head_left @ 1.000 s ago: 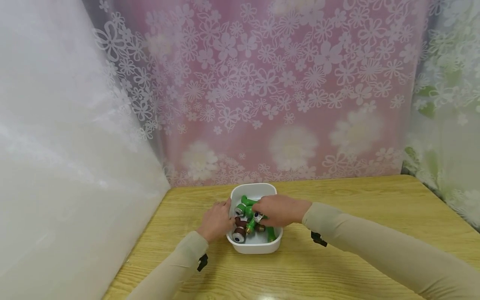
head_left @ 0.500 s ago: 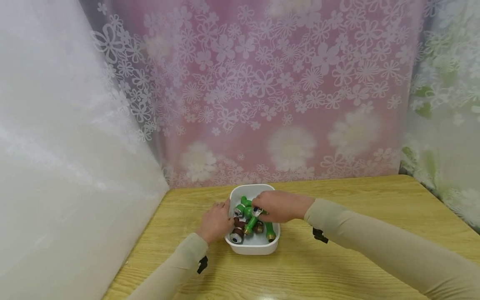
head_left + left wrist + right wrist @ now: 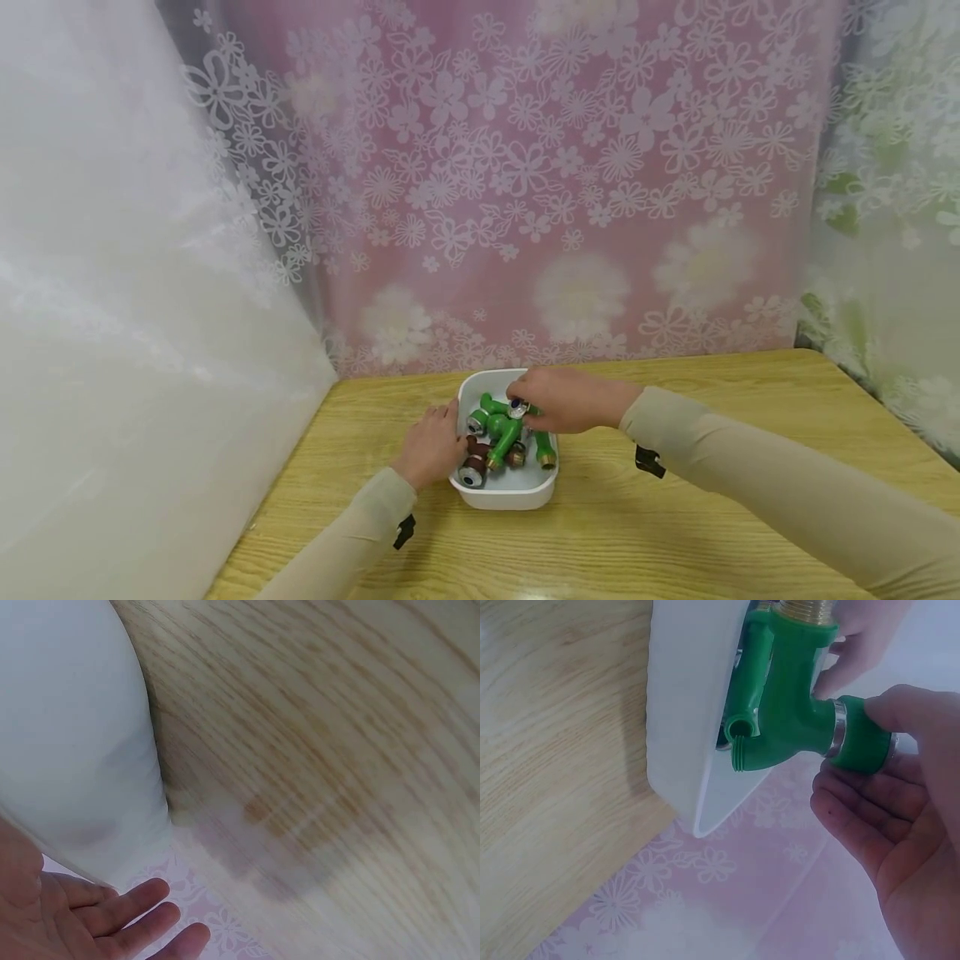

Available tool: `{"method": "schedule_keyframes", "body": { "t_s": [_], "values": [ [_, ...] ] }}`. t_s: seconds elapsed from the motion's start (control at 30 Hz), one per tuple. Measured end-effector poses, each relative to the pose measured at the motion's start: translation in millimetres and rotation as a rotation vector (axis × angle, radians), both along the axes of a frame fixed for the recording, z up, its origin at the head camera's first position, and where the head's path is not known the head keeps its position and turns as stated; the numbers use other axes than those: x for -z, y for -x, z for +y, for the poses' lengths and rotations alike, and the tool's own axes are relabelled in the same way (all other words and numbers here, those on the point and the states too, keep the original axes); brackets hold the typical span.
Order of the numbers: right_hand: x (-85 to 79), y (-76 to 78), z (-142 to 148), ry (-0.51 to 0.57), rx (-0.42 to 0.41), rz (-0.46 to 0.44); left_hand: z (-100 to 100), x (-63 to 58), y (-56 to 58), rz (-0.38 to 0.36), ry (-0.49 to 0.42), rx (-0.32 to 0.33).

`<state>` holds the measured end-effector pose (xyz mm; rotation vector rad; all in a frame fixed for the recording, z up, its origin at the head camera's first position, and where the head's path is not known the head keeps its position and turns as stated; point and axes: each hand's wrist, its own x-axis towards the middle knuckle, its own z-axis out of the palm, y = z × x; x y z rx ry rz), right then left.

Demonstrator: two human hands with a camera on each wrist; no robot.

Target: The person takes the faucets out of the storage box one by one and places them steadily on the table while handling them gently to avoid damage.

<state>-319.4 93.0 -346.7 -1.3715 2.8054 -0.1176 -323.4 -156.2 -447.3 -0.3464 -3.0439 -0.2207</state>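
The right hand [image 3: 570,398] pinches the round knob end of a green tap [image 3: 795,682] with a brass threaded inlet. In the right wrist view the thumb lies on one side of the knob and the curled fingers on the other. That tap is over the right side of a white plastic tub [image 3: 506,500]. Inside the tub lie other green taps [image 3: 505,437] and brown ones [image 3: 473,463] with silvery, dark-centred knobs. At the tub's left rim rests the left hand [image 3: 429,446]; its fingers [image 3: 139,900] stretch loosely past the rim in the left wrist view.
The tub stands on a wood-grain table [image 3: 660,500], close to its back edge. Behind the table hangs a pink flowered curtain [image 3: 570,208], with a whitish sheet [image 3: 150,292] along the left and a green-patterned curtain [image 3: 885,250] on the right.
The right hand has risen slightly away and to the right with the green tap, uncovering more of the taps in the tub. The left hand has stayed at the rim.
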Motion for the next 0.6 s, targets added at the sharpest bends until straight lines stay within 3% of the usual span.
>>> {"method": "schedule_keyframes", "body": {
  "t_s": [0.23, 0.6],
  "values": [
    [-7.3, -1.6, 9.5, -0.027, 0.069, -0.041, 0.8, -0.2, -2.1, -0.01, -0.008, -0.011],
    [0.6, 2.1, 32.6, -0.014, 0.071, -0.032, 0.5, 2.7, -1.3, 0.022, -0.012, 0.01]
  ]
}}
